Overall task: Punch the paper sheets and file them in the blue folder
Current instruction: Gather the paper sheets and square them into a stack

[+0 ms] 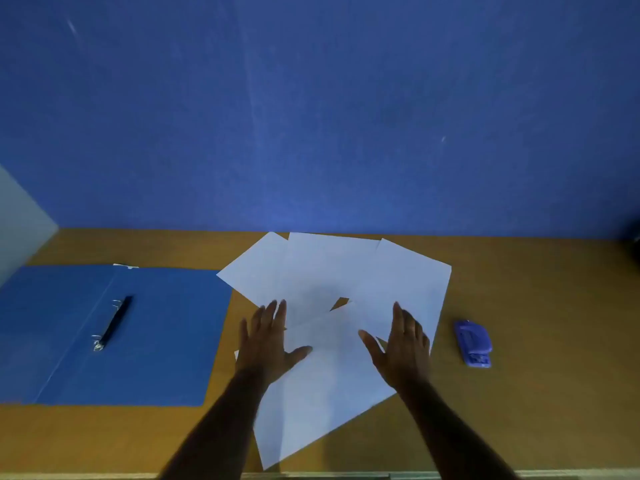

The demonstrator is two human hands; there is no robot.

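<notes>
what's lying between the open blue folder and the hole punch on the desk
In the head view, the scattered white paper sheets lie between the blue folder and the hole punch, with the left hand and right hand flat over them.

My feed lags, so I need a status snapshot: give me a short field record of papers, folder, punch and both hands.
papers: loose white paper sheets, fanned out overlapping, mid-desk
folder: blue ring folder lying open, left of sheets, metal rings empty
punch: blue plastic hole punch, right of sheets, untouched
left hand: open, fingers straight, on the sheets
right hand: open, fingers straight, on the sheets
surface: brown wooden desk
</notes>
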